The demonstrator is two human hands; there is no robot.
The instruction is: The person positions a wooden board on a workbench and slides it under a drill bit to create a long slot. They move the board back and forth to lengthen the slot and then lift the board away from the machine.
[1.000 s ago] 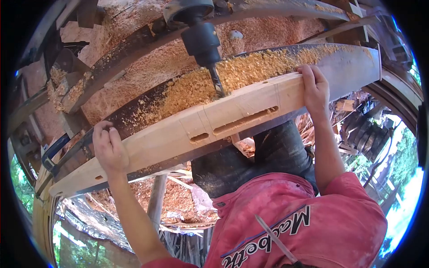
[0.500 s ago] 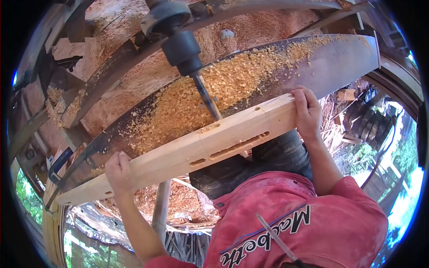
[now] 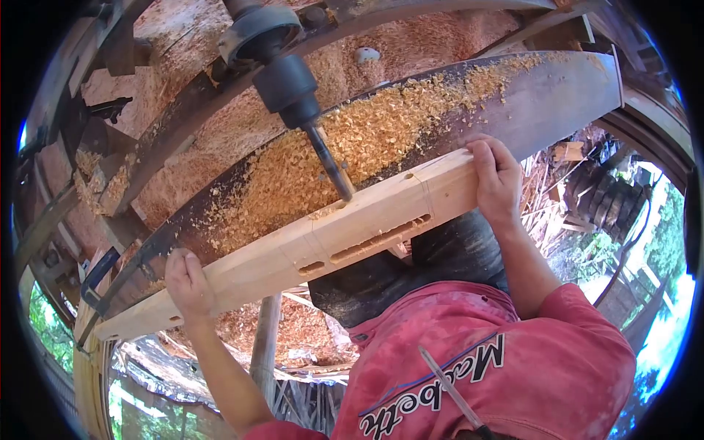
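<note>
Plainly, left hand (image 3: 190, 285) and right hand (image 3: 499, 180) curl around the wooden beam (image 3: 253, 265), shirt (image 3: 539, 363) reading "Macbeth".

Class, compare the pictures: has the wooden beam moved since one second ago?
Yes. Judged against the table, the wooden beam has moved toward the person: more of the table's top now shows behind it.

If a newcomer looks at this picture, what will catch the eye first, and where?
Probably the drill bit, pointing down from the upper middle. Below it, the pale slotted beam slants across the centre, held by left hand and right hand. Yellowish wood shavings lie on the dark surface behind.
</note>
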